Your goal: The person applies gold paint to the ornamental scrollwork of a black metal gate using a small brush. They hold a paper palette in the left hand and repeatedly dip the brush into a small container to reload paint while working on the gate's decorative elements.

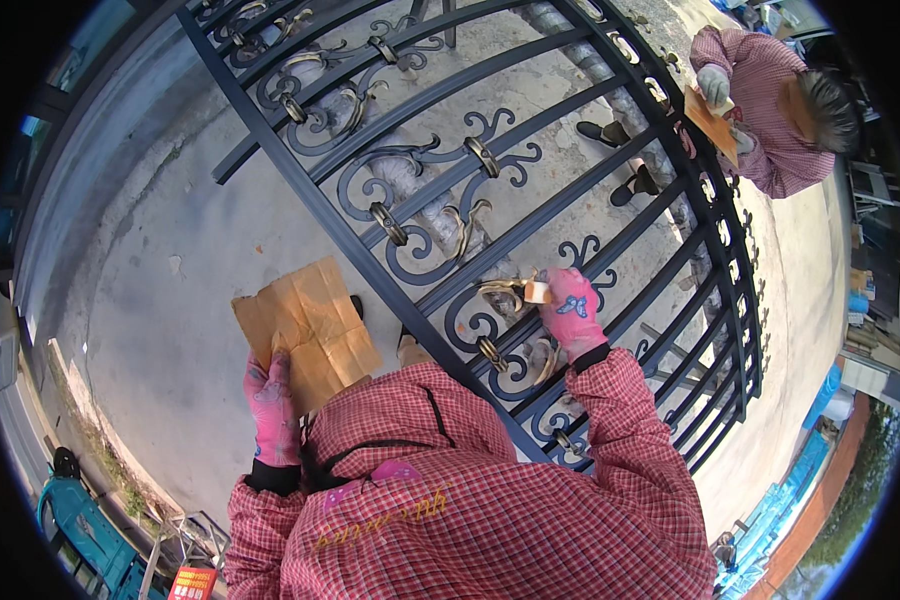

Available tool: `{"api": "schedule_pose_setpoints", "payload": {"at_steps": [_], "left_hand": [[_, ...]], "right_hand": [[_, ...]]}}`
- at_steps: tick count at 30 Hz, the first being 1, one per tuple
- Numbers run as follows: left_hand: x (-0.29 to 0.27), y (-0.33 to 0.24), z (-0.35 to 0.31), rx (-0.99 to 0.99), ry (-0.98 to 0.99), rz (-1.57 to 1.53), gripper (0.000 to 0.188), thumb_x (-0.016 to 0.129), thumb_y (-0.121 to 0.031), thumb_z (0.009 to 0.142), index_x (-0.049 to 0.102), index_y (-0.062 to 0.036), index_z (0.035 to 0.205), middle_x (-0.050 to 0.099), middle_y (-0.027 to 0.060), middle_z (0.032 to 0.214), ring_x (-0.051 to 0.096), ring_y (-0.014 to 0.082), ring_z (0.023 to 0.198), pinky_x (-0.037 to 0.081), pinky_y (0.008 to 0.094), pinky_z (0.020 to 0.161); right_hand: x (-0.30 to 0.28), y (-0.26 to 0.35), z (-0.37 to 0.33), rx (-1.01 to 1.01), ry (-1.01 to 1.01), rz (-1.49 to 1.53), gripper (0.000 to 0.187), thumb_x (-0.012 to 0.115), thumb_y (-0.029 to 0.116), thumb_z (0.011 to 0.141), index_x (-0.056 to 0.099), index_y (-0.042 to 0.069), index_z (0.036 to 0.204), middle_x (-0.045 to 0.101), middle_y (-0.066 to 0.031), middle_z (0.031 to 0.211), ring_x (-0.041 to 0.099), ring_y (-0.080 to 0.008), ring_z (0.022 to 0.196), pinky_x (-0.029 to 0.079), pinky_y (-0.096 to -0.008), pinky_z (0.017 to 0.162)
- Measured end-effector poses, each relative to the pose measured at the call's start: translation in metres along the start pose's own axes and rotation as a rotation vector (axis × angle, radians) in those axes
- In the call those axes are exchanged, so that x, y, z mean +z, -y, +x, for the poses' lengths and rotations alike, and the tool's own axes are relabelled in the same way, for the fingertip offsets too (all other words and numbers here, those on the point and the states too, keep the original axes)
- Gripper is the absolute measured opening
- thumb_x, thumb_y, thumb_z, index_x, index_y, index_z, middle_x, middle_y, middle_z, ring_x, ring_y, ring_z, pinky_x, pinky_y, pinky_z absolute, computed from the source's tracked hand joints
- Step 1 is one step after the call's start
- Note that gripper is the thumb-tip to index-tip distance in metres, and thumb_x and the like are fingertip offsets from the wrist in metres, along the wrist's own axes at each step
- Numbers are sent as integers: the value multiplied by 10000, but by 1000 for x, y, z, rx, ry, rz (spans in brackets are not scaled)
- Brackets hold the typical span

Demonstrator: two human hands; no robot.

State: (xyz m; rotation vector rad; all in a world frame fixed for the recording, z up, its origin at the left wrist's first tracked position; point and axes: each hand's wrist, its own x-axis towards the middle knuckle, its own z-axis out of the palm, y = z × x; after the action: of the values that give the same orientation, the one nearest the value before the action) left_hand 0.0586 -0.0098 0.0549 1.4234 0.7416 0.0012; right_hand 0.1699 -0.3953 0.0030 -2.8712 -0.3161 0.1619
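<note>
In my left hand [273, 405], gloved in pink, is a creased piece of brown cardboard [315, 325], pinched at its lower left edge. My right hand [573, 308], also in a pink glove, grips a small white block with a brown edge [538, 292]; whether it is a sponge or a brush I cannot tell. The block is against or just over a gold-tinted leaf scroll [502, 287] on a black metal gate panel [435, 300]. Gold-tinted collars [388, 224] and curled scrolls sit between the panel's bars.
Across the panel, a co-worker [770, 120] in a checked top and pale gloves holds an orange-brown board [710, 125]. The panel lies raised over a concrete floor [160, 270]. A teal vehicle or machine [90, 525] stands at lower left; blue-wrapped lengths [785, 515] lie at lower right.
</note>
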Motion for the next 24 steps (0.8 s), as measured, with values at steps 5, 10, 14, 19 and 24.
{"api": "schedule_pose_setpoints", "payload": {"at_steps": [5,10,14,19,24], "left_hand": [[3,3,3,18,-4,39,314,499,-125,944,492,14,1226,595,57,1101,557,113,931,454,243,815],[8,4,5,14,5,44,316,500,-128,943,494,11,1227,595,53,1101,554,111,929,451,243,814],[5,4,6,0,-23,49,316,499,-126,942,495,11,1227,593,51,1101,552,108,932,449,243,819],[9,5,5,-5,5,45,319,501,-126,943,490,11,1232,592,49,1101,550,106,935,448,242,821],[15,1,7,2,24,35,322,502,-129,944,486,10,1235,592,46,1097,551,108,944,449,243,820]], "right_hand": [[-20,-59,15,269,-102,210,312,733,61,656,558,62,913,602,-172,806,596,-379,818,484,-421,684],[-8,-61,16,158,102,15,339,710,30,629,572,91,933,594,-179,856,591,-385,839,485,-424,688],[-11,-61,9,187,205,-40,319,691,18,627,570,94,912,592,-175,852,591,-381,847,485,-423,688],[-25,-65,17,328,44,100,241,696,100,697,543,82,883,623,-184,809,605,-389,822,480,-440,671],[-2,-62,19,213,110,-54,290,706,76,671,541,58,908,629,-180,828,605,-386,832,488,-438,691]]}}
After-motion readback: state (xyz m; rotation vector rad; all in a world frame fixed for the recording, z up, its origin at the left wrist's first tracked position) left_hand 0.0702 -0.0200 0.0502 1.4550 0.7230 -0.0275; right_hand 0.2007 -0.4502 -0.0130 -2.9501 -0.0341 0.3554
